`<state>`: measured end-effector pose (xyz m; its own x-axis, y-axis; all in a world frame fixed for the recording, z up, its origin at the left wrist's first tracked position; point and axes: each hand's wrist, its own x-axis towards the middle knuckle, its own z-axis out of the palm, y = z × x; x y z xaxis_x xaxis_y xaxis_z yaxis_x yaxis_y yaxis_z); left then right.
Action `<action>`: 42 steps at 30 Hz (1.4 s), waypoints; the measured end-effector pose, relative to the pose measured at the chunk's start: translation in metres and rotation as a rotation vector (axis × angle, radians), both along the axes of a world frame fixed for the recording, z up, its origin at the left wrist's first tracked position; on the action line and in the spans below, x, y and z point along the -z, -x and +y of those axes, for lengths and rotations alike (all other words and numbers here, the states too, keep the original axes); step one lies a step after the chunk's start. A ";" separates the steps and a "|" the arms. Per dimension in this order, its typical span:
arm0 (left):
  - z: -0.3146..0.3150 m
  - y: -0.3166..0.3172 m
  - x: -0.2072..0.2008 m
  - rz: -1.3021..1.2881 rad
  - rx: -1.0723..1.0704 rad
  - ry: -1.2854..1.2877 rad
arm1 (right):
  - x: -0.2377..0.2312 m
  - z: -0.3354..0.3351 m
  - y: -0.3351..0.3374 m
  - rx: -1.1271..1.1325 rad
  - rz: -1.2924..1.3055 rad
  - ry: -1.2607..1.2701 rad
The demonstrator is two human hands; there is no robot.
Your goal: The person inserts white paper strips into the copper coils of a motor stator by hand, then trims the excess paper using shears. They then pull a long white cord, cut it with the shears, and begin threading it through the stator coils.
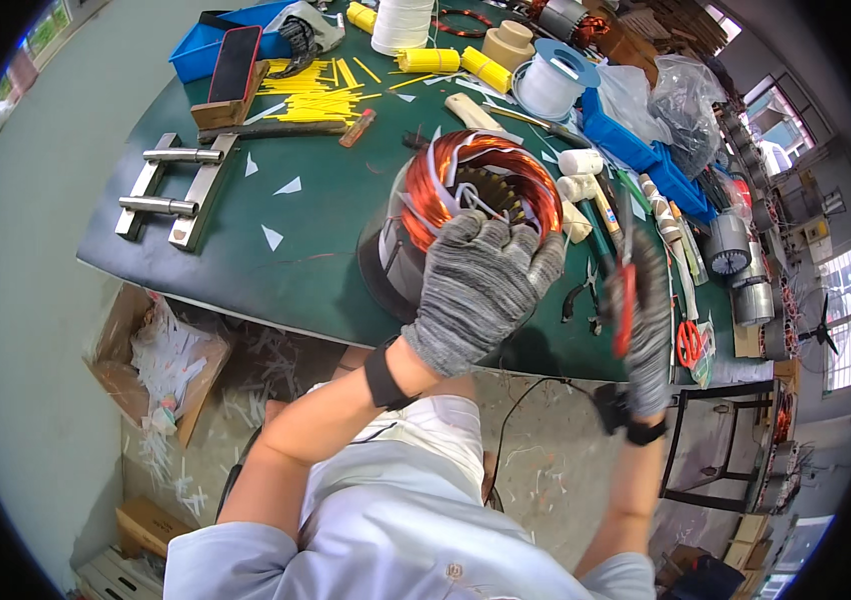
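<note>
A motor stator stands upright near the table's front edge, its copper winding bulging over the top around a slotted core. White strips of insulation show among the wires. My left hand, in a grey striped glove, grips the near side of the winding, fingers curled over its rim. To the right, my right hand, gloved the same way, is smeared by motion. In it is a red-handled tool that looks like scissors, held upright above the table. Its exact shape is blurred.
Pliers, white-headed mallets and red scissors lie right of the stator. A metal frame sits left. Behind are yellow sticks, wire spools and blue bins. A scrap box stands on the floor.
</note>
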<state>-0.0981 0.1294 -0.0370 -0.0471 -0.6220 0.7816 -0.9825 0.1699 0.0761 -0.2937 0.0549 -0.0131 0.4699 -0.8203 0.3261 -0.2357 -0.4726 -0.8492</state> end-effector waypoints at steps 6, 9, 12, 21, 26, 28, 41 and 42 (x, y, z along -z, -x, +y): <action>0.005 -0.062 -0.052 0.114 0.528 -0.081 | 0.075 0.008 -0.016 -0.179 -0.303 -0.406; -0.038 -0.110 -0.048 0.255 0.472 -0.240 | 0.060 0.013 -0.027 -0.178 -0.272 -0.391; -0.076 -0.111 -0.047 0.827 0.541 -0.789 | 0.062 0.010 -0.030 -0.117 -0.221 -0.348; -0.086 -0.109 -0.039 0.721 0.698 -0.790 | 0.046 0.013 -0.041 -0.033 -0.098 -0.330; -0.084 -0.106 -0.044 0.750 0.675 -0.830 | 0.063 0.014 -0.037 0.047 -0.381 -0.371; -0.084 -0.106 -0.044 0.710 0.659 -0.810 | 0.067 0.020 -0.032 0.054 -0.365 -0.399; -0.082 -0.113 -0.045 0.693 0.775 -0.809 | 0.058 0.008 -0.043 0.025 -0.043 0.101; -0.086 -0.113 -0.046 0.652 0.778 -0.807 | 0.056 0.004 -0.041 0.030 0.003 0.164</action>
